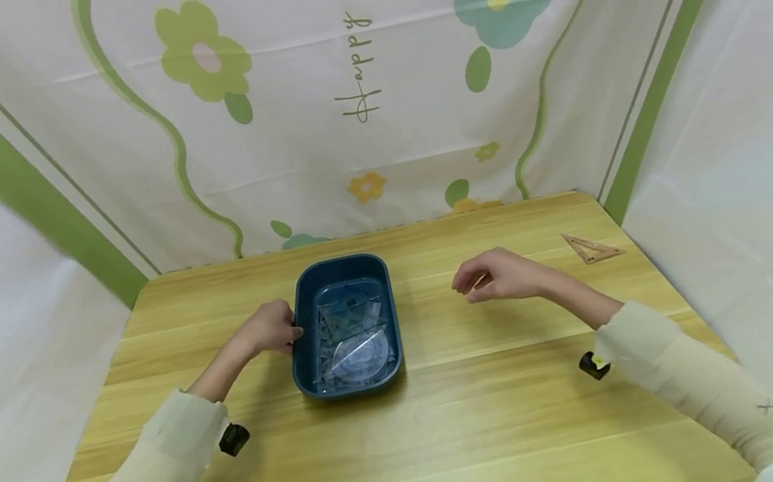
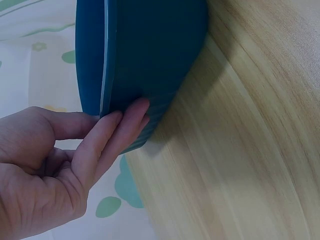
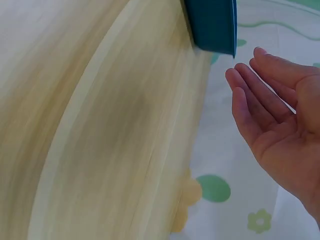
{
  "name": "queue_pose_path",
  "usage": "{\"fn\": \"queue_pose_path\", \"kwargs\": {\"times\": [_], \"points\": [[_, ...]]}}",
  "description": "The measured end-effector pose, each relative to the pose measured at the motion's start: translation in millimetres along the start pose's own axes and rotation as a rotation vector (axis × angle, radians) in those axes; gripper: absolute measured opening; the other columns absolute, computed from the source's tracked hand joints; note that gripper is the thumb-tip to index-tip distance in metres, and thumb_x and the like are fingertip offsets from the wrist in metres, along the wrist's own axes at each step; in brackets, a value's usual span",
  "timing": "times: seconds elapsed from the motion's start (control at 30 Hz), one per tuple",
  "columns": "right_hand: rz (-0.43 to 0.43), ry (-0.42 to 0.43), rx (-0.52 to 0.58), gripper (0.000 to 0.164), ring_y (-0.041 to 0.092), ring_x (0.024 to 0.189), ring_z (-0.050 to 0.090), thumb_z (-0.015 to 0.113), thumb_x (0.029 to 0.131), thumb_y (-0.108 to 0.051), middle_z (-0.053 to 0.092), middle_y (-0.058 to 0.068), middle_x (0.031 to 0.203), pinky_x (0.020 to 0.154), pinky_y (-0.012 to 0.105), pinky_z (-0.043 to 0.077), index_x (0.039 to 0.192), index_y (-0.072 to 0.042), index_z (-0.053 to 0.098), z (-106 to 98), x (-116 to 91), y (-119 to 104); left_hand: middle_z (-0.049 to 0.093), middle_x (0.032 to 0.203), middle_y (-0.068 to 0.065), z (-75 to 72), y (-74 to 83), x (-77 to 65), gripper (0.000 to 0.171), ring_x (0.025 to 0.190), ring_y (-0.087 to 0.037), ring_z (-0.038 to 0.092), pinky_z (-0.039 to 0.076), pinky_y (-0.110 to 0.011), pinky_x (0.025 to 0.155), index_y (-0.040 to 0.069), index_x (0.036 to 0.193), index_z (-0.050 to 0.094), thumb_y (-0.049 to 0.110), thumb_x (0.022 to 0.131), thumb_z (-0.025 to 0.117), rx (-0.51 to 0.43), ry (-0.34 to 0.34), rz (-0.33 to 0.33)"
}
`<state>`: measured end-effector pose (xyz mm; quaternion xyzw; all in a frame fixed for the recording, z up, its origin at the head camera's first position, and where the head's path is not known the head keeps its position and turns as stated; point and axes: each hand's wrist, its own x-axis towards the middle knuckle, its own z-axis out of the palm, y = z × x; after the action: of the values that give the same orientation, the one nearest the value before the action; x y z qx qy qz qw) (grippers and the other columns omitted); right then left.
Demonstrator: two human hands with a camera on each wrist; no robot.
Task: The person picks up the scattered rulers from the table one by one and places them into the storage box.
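A dark blue plastic bin (image 1: 353,392) stands on the wooden table, left of the middle. Inside it lie a clear protractor (image 1: 361,356) and other transparent drawing pieces, which overlap and are hard to tell apart. My left hand (image 1: 271,328) pinches the bin's left rim, thumb on the inner side and fingers along the outer wall, as the left wrist view shows. To the right of the bin, my right hand (image 1: 501,275) hovers over the table with loosely bent fingers and nothing in it. In the right wrist view, its fingertips (image 3: 240,95) are apart from the bin's wall.
A small brownish set square (image 1: 591,248) lies at the table's far right. White curtains with flower prints (image 1: 365,187) enclose the table (image 1: 457,443) at the back and both sides. A small black device (image 1: 234,438) sits under each wrist.
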<state>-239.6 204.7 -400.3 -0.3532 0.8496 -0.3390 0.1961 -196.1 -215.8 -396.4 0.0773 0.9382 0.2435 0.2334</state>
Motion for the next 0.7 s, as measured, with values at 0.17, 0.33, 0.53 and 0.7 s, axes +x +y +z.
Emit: {"fn": "queue_pose_path", "kwargs": {"times": [0.17, 0.33, 0.53, 0.7], "points": [[0.018, 0.035, -0.024, 0.024, 0.026, 0.104, 0.069, 0.067, 0.092, -0.004, 0.070, 0.020, 0.113, 0.088, 0.033, 0.058, 0.116, -0.002, 0.068, -6, -14, 14, 0.049, 0.052, 0.001, -0.8, 0.0, -0.7, 0.046, 0.069, -0.032, 0.071, 0.059, -0.030, 0.064, 0.014, 0.055, 0.041, 0.003, 0.096, 0.060, -0.012, 0.003, -0.001], [0.043, 0.062, -0.040, 0.026, 0.028, 0.103, 0.069, 0.067, 0.092, -0.003, 0.070, 0.021, 0.113, 0.087, 0.036, 0.058, 0.118, 0.002, 0.066, -9, -26, 26, 0.048, 0.051, 0.002, -1.1, 0.9, -1.3, 0.045, 0.067, -0.031, 0.071, 0.059, -0.030, 0.065, 0.014, 0.055, 0.042, 0.004, 0.096, 0.060, -0.023, 0.000, -0.004], [0.074, 0.111, -0.052, 0.026, 0.030, 0.104, 0.069, 0.068, 0.091, -0.002, 0.070, 0.020, 0.112, 0.087, 0.036, 0.059, 0.117, 0.003, 0.066, -13, -39, 40, 0.044, 0.049, 0.003, -0.3, 0.5, -1.0, 0.048, 0.063, -0.027, 0.069, 0.056, -0.027, 0.062, 0.016, 0.055, 0.038, 0.005, 0.096, 0.060, -0.013, -0.005, -0.005], [0.083, 0.140, -0.063, 0.025, 0.031, 0.102, 0.069, 0.068, 0.091, -0.001, 0.069, 0.021, 0.110, 0.085, 0.036, 0.059, 0.116, 0.004, 0.066, -16, -48, 51, 0.042, 0.049, 0.004, 0.3, 1.0, -1.3, 0.049, 0.059, -0.024, 0.067, 0.057, -0.028, 0.062, 0.016, 0.055, 0.037, 0.004, 0.096, 0.060, -0.018, -0.003, -0.008]]}}
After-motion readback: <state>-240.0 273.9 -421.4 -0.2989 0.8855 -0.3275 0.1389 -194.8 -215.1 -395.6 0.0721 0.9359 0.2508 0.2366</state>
